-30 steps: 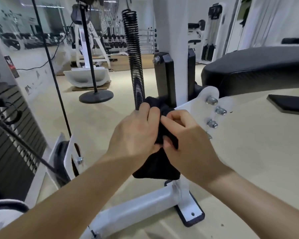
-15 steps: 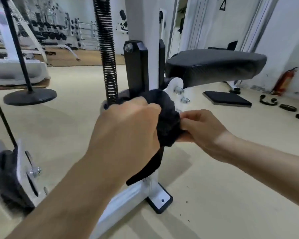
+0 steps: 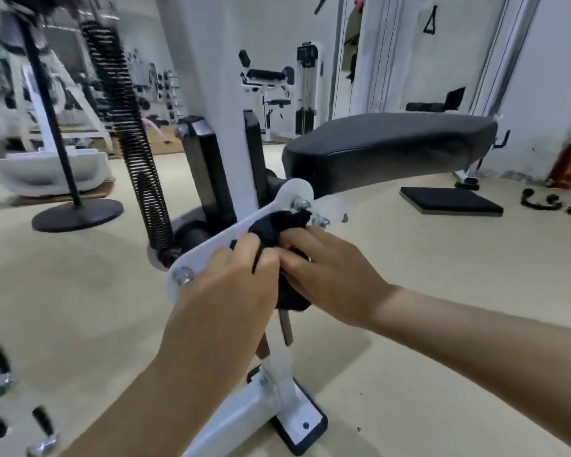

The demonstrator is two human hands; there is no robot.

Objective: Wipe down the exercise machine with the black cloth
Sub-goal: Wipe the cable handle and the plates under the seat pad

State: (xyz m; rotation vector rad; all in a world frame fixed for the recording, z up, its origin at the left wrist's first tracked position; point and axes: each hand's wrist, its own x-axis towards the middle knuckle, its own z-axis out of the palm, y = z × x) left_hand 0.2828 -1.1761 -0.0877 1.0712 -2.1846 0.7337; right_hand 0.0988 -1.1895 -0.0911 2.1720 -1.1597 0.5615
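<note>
Both hands meet at the middle of the exercise machine [image 3: 216, 77], on a slanted white plate [image 3: 211, 249] bolted beside its upright post. The black cloth [image 3: 279, 225] is bunched against that plate, its upper edge touching a silver bolt [image 3: 300, 203] near the plate's rounded top, while a fold hangs down below the knuckles. The left hand [image 3: 226, 291] has its fingers curled over the cloth's near side, gripping it against the plate. The right hand [image 3: 332, 275] grips the cloth's other side, fingers bent round the bunched fabric. A black coil spring [image 3: 131, 150] rises from near the plate's lower end, and the black padded seat [image 3: 389, 150] juts out to the right just behind the plate. Well beyond, a dark flat mat [image 3: 450, 201] lies on the floor.
</note>
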